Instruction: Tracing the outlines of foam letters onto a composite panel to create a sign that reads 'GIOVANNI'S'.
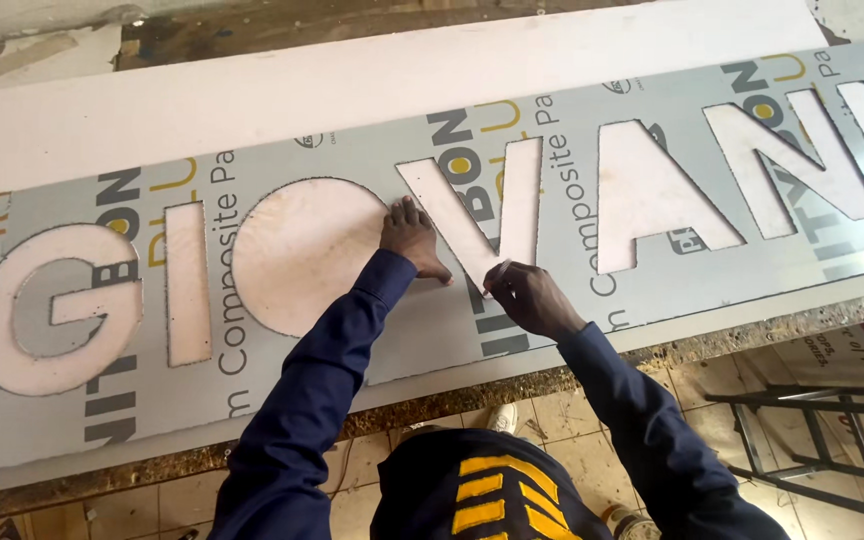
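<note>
Workshop clutter frames the scene: a rough board edge runs along the near side of the bench, and tiled floor [572, 420] shows below it. On the bench lies a long grey composite panel [282, 360] with big letter shapes cut through it, pale backing showing in the openings. A white sheet [352, 85] lies behind the panel, well beyond the fingertips.

Far left of both hands sits a round letter cut-out with a bar [52, 310], then a narrow upright cut-out [187, 285], both well apart from the fingers. The circular cut-out [302, 255] comes next, its right edge just beside the left hand [410, 238]. That hand lies flat on the panel, fingers released and spread forward, thumb stretched toward the lower tip of the V-shaped cut-out [472, 215]. Nothing is gripped by it.

The right hand [530, 297] rests just below the V's point, fingers curled inward with the tips pressing at the cut edge; whether they pinch anything, I cannot tell. The two hands are near each other, the V's tip between them.

Right of the fingers, further pointed letter cut-outs [652, 200] follow, well apart. Printed grey and yellow markings [457, 150] repeat across the panel's protective film, some just above the left fingertips. A dark metal frame [812, 440] stands on the floor at far right.
</note>
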